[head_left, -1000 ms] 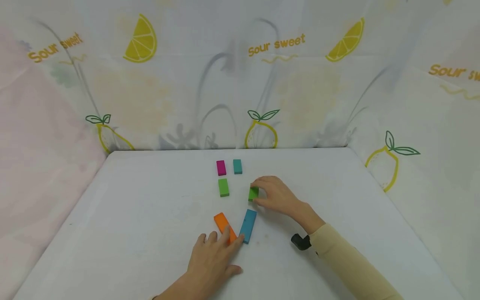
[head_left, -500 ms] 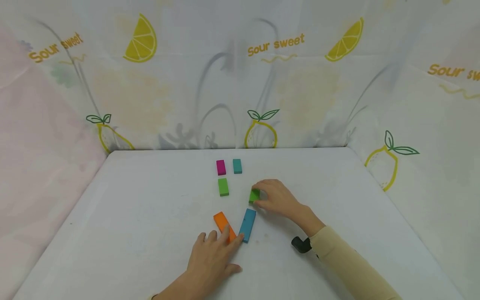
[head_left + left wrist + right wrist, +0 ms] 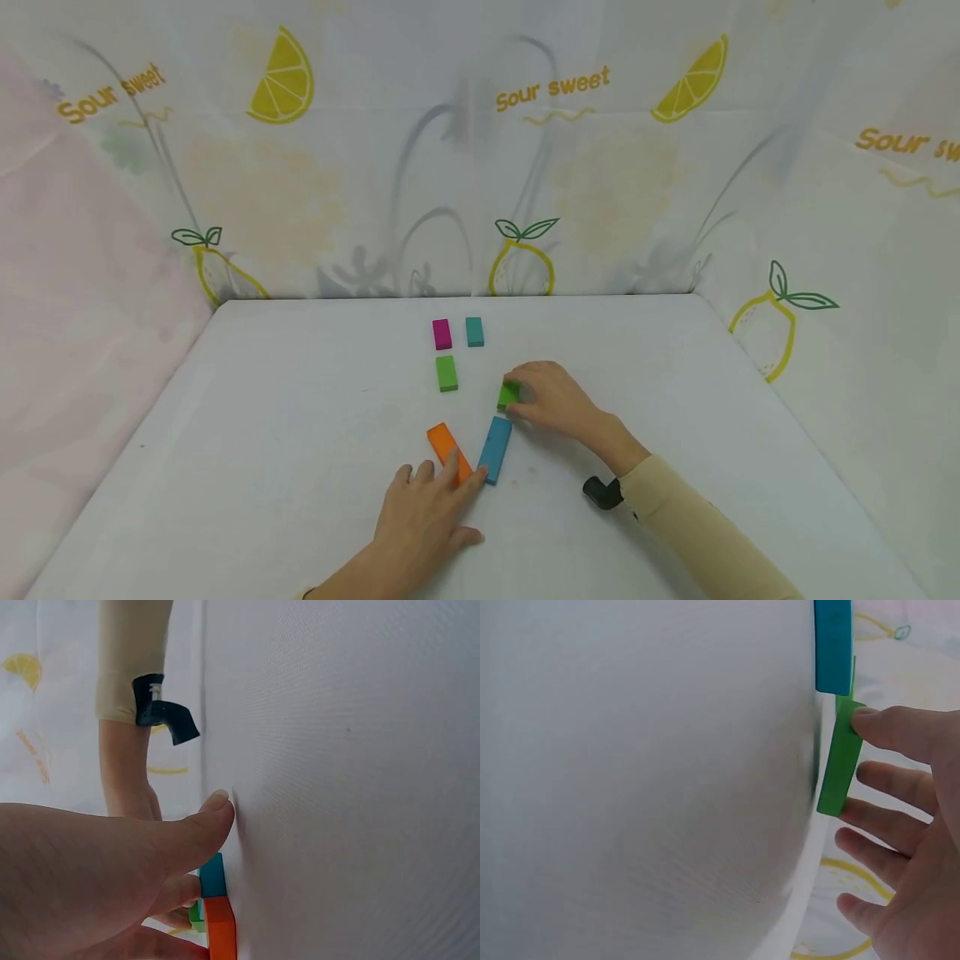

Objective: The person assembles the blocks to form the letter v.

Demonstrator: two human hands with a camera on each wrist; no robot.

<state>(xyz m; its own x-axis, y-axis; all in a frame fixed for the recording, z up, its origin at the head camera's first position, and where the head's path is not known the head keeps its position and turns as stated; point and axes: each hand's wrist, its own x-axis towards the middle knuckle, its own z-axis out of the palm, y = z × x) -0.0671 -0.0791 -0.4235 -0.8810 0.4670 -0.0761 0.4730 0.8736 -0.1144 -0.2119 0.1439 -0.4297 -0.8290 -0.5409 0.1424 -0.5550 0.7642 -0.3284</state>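
My right hand (image 3: 555, 400) holds a green block (image 3: 508, 393) between thumb and fingertips, just beyond the far end of a blue block (image 3: 495, 450). In the right wrist view the thumb sits at one end of the green block (image 3: 841, 761) and fingers lie along it toward the other end. My left hand (image 3: 423, 517) lies low over the table with fingers extended. One fingertip rests on an orange block (image 3: 444, 442), and another touches the near end of the blue block. The orange and blue blocks slant toward each other, closest at their near ends.
Farther back on the white table (image 3: 262, 433) lie a second green block (image 3: 447, 373), a magenta block (image 3: 442, 334) and a teal block (image 3: 475, 332). A patterned cloth (image 3: 360, 167) hangs behind. A black device (image 3: 602, 492) is on the right wrist.
My right hand has drawn the green block slightly nearer, toward the far end of the blue block. The left hand and the other blocks stay practically where they were.
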